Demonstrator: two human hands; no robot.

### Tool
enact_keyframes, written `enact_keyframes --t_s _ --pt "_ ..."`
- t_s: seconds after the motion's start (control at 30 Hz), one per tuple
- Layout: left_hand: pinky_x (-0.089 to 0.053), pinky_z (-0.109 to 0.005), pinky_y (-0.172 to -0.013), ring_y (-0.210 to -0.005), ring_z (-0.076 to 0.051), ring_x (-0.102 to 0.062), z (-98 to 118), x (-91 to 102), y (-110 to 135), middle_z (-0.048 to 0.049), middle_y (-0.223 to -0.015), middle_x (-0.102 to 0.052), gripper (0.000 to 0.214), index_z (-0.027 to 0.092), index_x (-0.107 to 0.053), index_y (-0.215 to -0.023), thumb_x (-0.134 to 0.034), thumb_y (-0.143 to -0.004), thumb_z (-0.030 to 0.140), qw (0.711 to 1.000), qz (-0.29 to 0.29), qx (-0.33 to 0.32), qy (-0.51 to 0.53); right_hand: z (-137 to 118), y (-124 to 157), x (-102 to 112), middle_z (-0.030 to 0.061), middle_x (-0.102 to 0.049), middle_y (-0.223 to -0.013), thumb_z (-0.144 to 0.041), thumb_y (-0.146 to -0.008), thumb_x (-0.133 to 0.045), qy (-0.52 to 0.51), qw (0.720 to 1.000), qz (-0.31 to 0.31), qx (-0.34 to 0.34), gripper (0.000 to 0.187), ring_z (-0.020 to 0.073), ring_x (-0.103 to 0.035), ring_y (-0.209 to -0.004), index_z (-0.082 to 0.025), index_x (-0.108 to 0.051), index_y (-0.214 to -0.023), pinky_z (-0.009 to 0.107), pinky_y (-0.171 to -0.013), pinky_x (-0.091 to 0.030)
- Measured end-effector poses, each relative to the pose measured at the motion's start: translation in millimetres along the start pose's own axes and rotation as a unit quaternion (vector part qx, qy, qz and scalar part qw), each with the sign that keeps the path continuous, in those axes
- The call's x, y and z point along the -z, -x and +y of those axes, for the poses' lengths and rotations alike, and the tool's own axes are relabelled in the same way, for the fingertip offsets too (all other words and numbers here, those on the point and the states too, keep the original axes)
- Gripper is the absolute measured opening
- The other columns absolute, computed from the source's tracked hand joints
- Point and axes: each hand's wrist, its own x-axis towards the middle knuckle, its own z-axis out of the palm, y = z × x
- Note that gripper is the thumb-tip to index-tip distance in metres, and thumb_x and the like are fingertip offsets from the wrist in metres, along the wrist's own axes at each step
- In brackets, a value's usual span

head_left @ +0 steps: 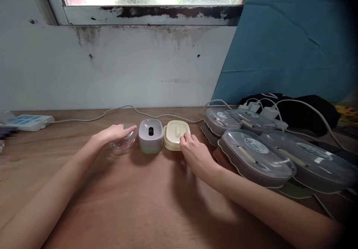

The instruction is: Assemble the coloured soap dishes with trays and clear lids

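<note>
On the left, my left hand (pixel 116 132) holds a clear, rounded plastic cover (pixel 127 144), its thumb lying over the top. Most of those fingers are hidden behind the hand and the cover. A small pale lilac box (pixel 151 139) with a greenish base and a dark hole in its top stands upright in the middle. Right of it sits a cream-coloured plastic piece like a lid (pixel 175 131), with a raised ridge, stacked on another cream piece. My right hand (pixel 194 150) has its bent fingers closed on the near right edge of the cream lid.
Several large oval containers with clear lids (pixel 257 155) fill the right side of the wooden table (pixel 140 211). A white cable (pixel 156 115) runs along the back to a power strip (pixel 30 122) at left. Plugs and a black bag (pixel 304 111) lie back right.
</note>
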Motion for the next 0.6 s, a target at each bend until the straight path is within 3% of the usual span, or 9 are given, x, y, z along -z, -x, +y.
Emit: enact_keyframes --t_s 0.1,0.2,0.33,0.6 --pt "-0.045 -0.037 -0.08 -0.105 -0.035 -0.057 2 -5.1 -1 -0.0197 -0.123 -0.055 0.099 0.012 -0.045 -0.128 -0.02 -0.066 0.084 1.0 -0.018 0.001 -0.006 0 -9 -7 0.0151 -0.058 -0.102 0.006 -0.07 -0.053 -0.003 1.0 -0.008 -0.001 0.032 0.0234 -0.058 -0.09 -0.007 -0.056 -0.099 0.026 -0.066 -0.05" --pt "-0.045 -0.035 -0.08 -0.106 -0.033 -0.057 4 -6.1 2 -0.0186 -0.126 -0.053 0.095 0.014 -0.04 -0.132 -0.026 -0.067 0.082 0.999 -0.036 -0.005 -0.009 0 -12 -11 0.0152 -0.058 -0.103 0.003 -0.073 -0.054 -0.004 1.0 -0.01 0.0 0.03 0.0223 -0.058 -0.091 -0.007 -0.056 -0.1 0.025 -0.068 -0.05" --pt "-0.047 -0.032 -0.075 -0.101 -0.031 -0.059 5 -4.6 5 -0.0163 -0.121 -0.057 0.088 0.018 -0.038 -0.131 -0.04 -0.066 0.076 0.999 -0.048 -0.01 -0.013 -2 -11 -8 0.015 -0.059 -0.102 0.004 -0.073 -0.053 -0.001 1.0 -0.008 0.007 0.03 0.0226 -0.058 -0.091 -0.007 -0.056 -0.101 0.026 -0.07 -0.05" --pt "-0.048 -0.035 -0.07 -0.099 -0.034 -0.059 17 -0.7 15 -0.0204 -0.122 -0.051 0.078 0.019 -0.043 -0.126 -0.04 -0.068 0.072 0.999 -0.025 0.004 -0.043 2 -16 -8 0.014 -0.058 -0.102 0.009 -0.067 -0.054 0.005 1.0 -0.009 0.022 0.035 0.0222 -0.058 -0.091 -0.007 -0.056 -0.098 0.025 -0.072 -0.05"
